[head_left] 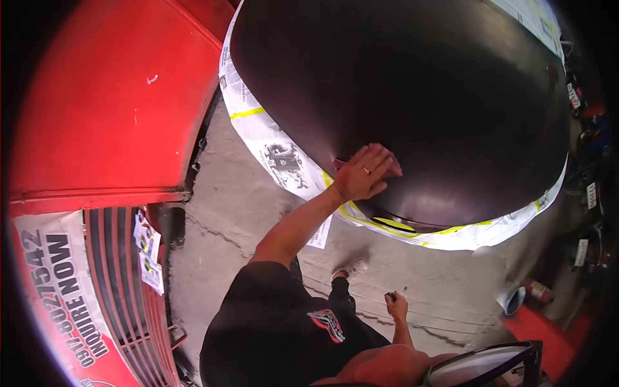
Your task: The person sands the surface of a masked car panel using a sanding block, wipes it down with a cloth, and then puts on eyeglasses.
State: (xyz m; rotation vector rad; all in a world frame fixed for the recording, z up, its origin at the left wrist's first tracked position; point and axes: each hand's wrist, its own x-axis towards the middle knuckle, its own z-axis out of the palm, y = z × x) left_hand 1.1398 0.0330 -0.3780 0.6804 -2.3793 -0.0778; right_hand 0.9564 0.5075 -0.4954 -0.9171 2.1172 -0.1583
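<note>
Pink pad: in the head view, it lies under the fingers of my left hand (362,175), on the surface of the dark panel (400,77) near its edge on my side; a corner of the pad (395,170) sticks out past my fingertips.
Panel border: printed paper sheets (248,138) and yellow tape (247,113) run around the dark panel; their small print is too fine for me to read.
Banner: to the left of the dark panel and nearer to me, the banner (55,264) reads "0917-8027542" and "INQUIRE NOW".
Shirt logo: on my black shirt (271,309), on my side of the dark panel, the lettering is illegible.
Plates: I see white plates (581,252) to the right of the dark panel, but cannot make out their characters surely.
Left fingers: laid nearly flat and close together, pressing the pad to the dark panel, a ring (366,170) on one.
Right fingers: my right hand (398,306), apart from the dark panel, curls around a small dark object (389,297).
</note>
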